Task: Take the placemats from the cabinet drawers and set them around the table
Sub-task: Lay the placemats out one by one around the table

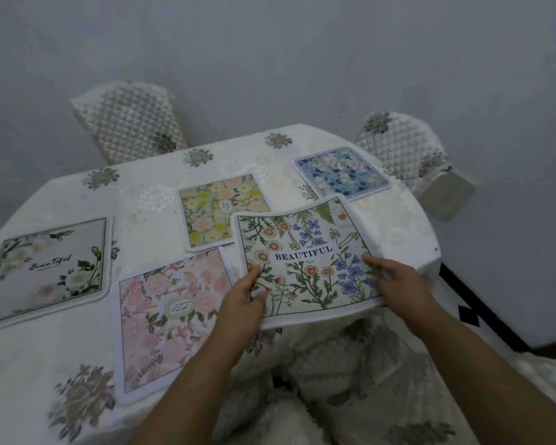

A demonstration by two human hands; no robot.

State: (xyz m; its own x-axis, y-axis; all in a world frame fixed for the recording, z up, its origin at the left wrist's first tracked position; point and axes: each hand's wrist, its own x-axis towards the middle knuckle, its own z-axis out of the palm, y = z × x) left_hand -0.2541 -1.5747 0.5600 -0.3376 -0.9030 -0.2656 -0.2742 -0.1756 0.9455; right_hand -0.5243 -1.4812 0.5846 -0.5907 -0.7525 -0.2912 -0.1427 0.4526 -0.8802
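Observation:
A wildflower placemat (302,252) printed BEAUTIFUL is held by both hands above the table's near right edge. My left hand (243,300) pinches its near left edge, thumb on top. At its near right corner, my right hand (395,281) grips it. Several other mats lie flat on the cream tablecloth (148,200): a pink floral one (170,313) at the near middle, a grey one with white flowers (45,268) at the left, a yellow-peach one (215,210) in the middle, partly under the held mat, and a blue floral one (341,173) at the far right.
Two chairs with quilted covers stand beyond the table, one at the far left (129,120) and one at the far right (411,152). A grey wall (270,53) is close behind them. A quilted chair back (334,380) sits just below my arms.

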